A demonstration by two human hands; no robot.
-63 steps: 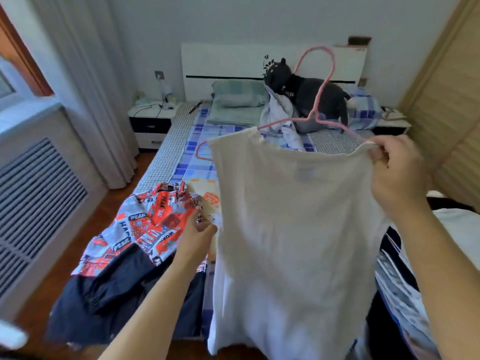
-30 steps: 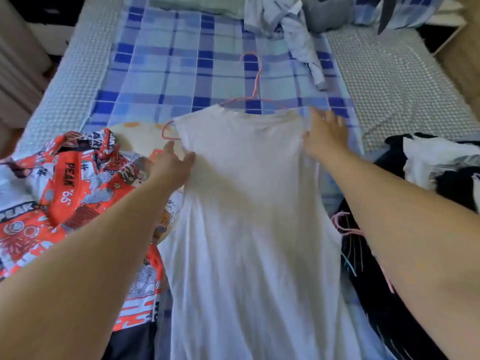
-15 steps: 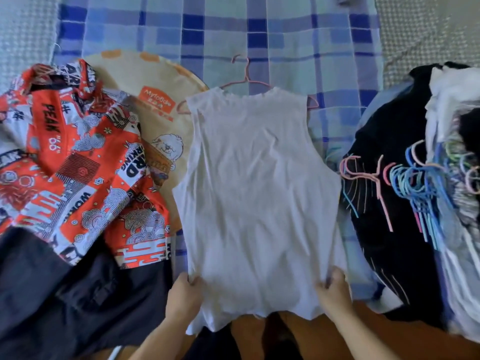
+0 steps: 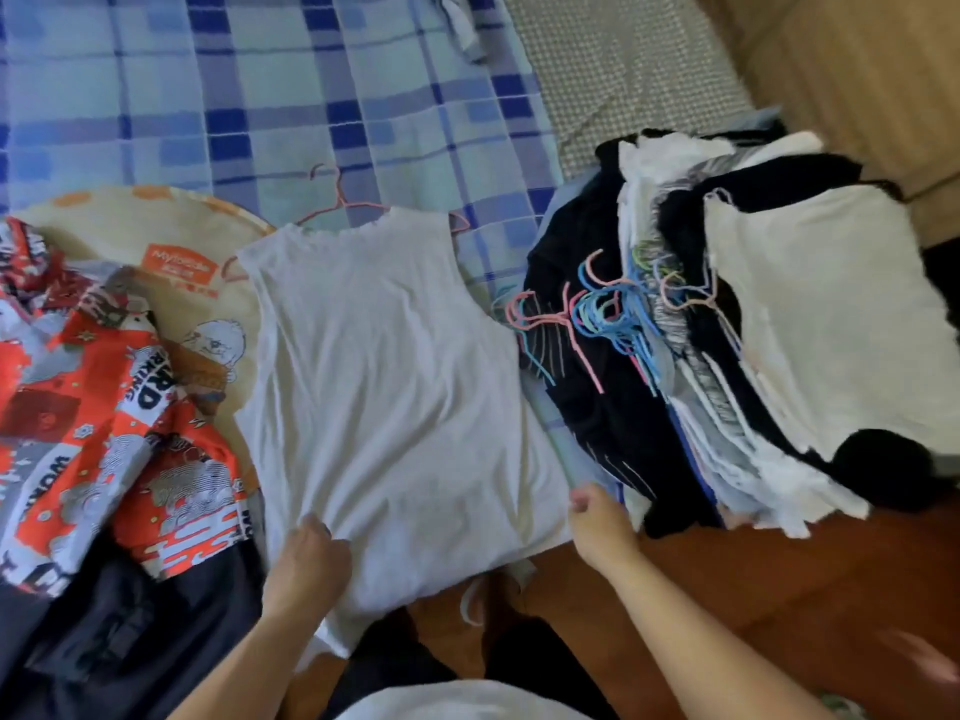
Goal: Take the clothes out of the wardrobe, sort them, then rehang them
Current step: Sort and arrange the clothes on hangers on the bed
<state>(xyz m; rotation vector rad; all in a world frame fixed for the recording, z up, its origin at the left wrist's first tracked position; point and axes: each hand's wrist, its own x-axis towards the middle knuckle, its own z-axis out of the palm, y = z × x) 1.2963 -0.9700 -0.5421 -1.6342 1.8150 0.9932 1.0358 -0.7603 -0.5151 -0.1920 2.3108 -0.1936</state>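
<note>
1. At the far left, a red and white printed shirt (image 4: 93, 407) lies on the bed, and a dark garment (image 4: 119, 641) covers its near edge.
2. A round beige cushion (image 4: 171, 272) shows between this shirt and the white sleeveless top (image 4: 389, 397).
3. The top lies flat in the middle of the blue checked bedsheet (image 4: 270, 96). Its long axis runs from the person toward the far side, with the neck far and the hem near.
4. A pink hanger (image 4: 337, 200) is inside it, with the hook pointing away.
5. The left hand (image 4: 306, 558) grips the hem at the left corner with curled fingers.
6. The right hand (image 4: 597, 522) pinches the right hem corner.
7. Just right, a pile of clothes (image 4: 753, 330) with coloured hangers (image 4: 608, 314) lies close beside the top.
</note>
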